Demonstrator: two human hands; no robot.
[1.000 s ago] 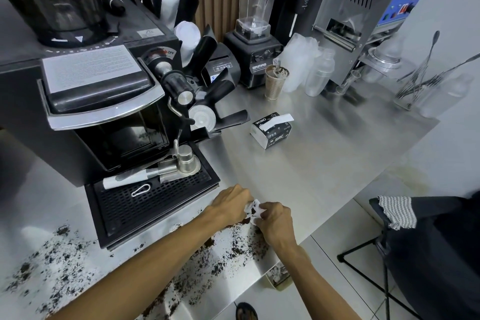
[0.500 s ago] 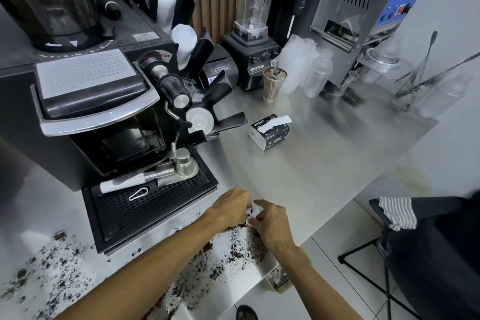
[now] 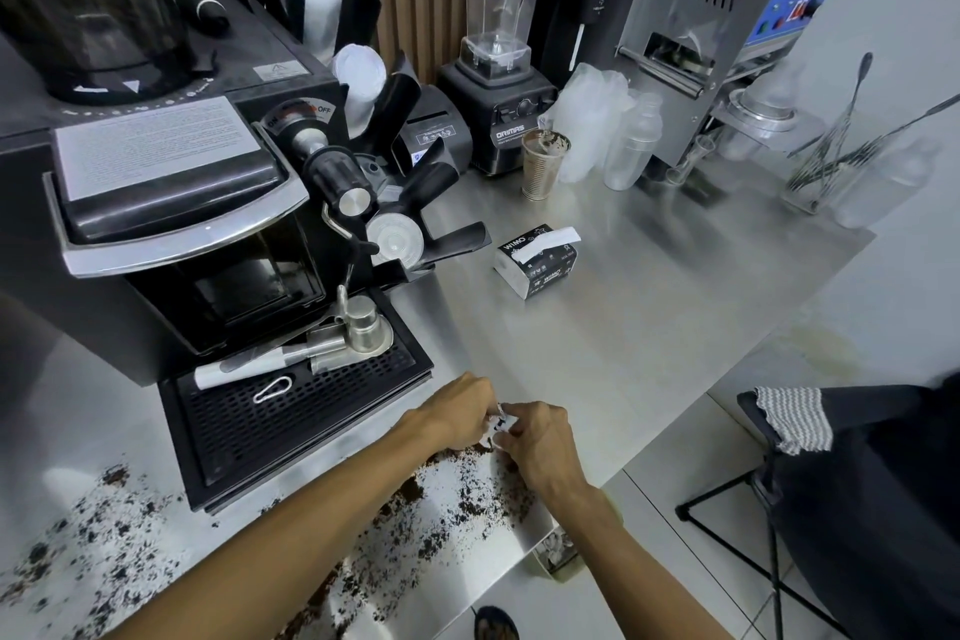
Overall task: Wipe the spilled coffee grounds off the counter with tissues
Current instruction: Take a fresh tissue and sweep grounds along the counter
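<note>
Left hand (image 3: 457, 411) and right hand (image 3: 540, 442) pinch one soiled tissue (image 3: 500, 424); most coffee grounds (image 3: 457, 499) lie unwiped across the counter (image 3: 623, 327).

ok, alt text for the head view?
Left hand and right hand pinch a stained tissue over coffee grounds scattered on a steel counter. Coffee machine at left, tissue pack behind.

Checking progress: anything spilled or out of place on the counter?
Coffee grounds lie scattered on the counter near its front edge, with a second patch left of the drip tray. Left hand and right hand pinch a tissue.
</note>
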